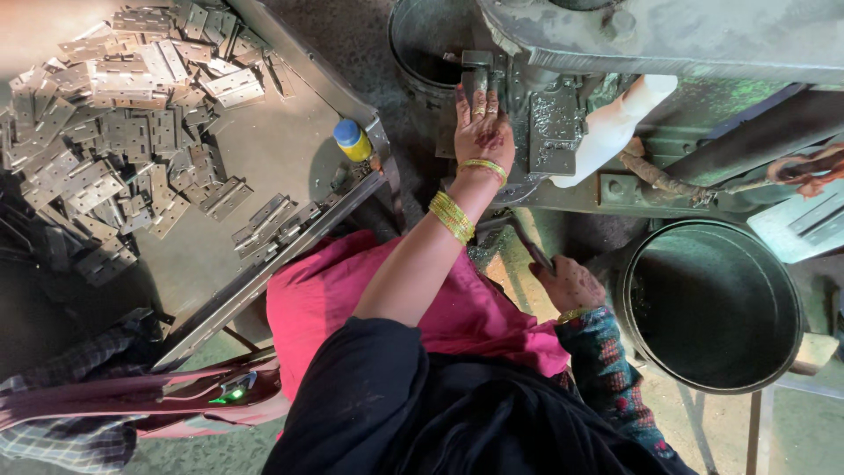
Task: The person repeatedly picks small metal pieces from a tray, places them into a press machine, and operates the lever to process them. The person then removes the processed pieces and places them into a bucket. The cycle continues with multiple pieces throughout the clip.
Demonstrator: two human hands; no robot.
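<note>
— Reaching far into the grey metal press machine [563, 132], the left hand [482, 132] is lying flat, fingers stretched open, on a small metal piece by the die; I cannot tell whether it is pinching anything.

— Looking risky: those fingers could get caught if the press is coming down while they are resting there.

— The right hand [570, 283] is closing around a dark lever handle [527, 244], near the round dark metal bin [710, 303].

— Meanwhile flat steel hinges [123, 114] are lying heaped on the metal tray [290, 237] at left, well apart.
</note>
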